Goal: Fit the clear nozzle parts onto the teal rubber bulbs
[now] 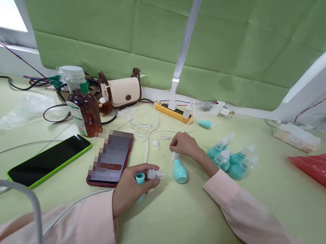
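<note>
My left hand is closed around a teal squeeze bulb, open neck up, and a clear plastic nozzle sits between its thumb and fingers. Another teal bulb lies on the table with a whitish tip toward my right hand. The right fingers are pinched together just beyond that tip; what they hold, if anything, is hidden. A small white cone piece and little clear parts lie left of the right hand. Several teal bulbs with clear nozzles are grouped right of my right wrist.
A green-cased phone and a red-cased phone lie left. Behind them stand a dark bottle and a cream handbag. White cables run to a yellow power strip; a lone teal bulb lies nearby. Far right is a red package.
</note>
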Demonstrator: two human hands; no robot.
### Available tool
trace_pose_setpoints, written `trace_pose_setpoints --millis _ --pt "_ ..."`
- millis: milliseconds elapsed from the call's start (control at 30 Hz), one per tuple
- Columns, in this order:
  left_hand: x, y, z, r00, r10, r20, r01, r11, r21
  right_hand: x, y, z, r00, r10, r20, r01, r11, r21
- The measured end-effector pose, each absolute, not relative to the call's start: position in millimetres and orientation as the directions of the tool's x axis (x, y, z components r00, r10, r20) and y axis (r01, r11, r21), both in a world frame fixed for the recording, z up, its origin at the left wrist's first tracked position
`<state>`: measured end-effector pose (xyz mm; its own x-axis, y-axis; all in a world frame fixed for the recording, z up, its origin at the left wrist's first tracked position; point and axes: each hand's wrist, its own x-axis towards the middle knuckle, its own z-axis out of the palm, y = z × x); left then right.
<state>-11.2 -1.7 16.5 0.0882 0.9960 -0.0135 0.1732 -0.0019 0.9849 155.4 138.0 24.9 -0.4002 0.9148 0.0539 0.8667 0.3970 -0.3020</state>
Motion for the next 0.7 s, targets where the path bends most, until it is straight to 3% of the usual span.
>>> trace_pose_setpoints --millis 200,300,367,433,500,600,700 --pt "-11.1 -1.9 15.5 0.079 0.996 -0.029 0.129 0.019 0.992 157.0 135.7 26.5 -0.441 0.889 0.124 0.807 0.453 -0.380" --pt "-11.0 -1.7 15.6 0.066 0.997 -0.028 0.133 0.019 0.991 159.0 124.6 32.0 -0.446 0.875 0.189 0.745 0.480 -0.464" --pt "-10.6 -1.8 15.8 0.065 0.997 -0.027 0.138 0.018 0.990 161.5 111.5 35.5 -0.474 0.861 0.184 0.654 0.484 -0.582" --pt "-9.9 -2.5 16.1 0.072 0.997 -0.018 0.146 0.007 0.989 164.4 95.2 37.2 -0.514 0.848 0.127 0.432 0.384 -0.816" --pt "-9.3 -3.7 16.2 0.079 0.997 -0.005 0.166 -0.008 0.986 166.5 78.4 37.3 -0.534 0.844 0.054 0.137 0.149 -0.979" --pt "-8.9 -5.6 16.2 0.080 0.997 0.003 0.201 -0.019 0.979 166.3 58.4 38.5 -0.510 0.860 0.010 -0.068 -0.029 -0.997" --pt "-8.8 -7.0 16.3 0.094 0.996 0.014 0.210 -0.033 0.977 162.6 46.5 41.5 -0.464 0.884 0.058 -0.010 0.060 -0.998"
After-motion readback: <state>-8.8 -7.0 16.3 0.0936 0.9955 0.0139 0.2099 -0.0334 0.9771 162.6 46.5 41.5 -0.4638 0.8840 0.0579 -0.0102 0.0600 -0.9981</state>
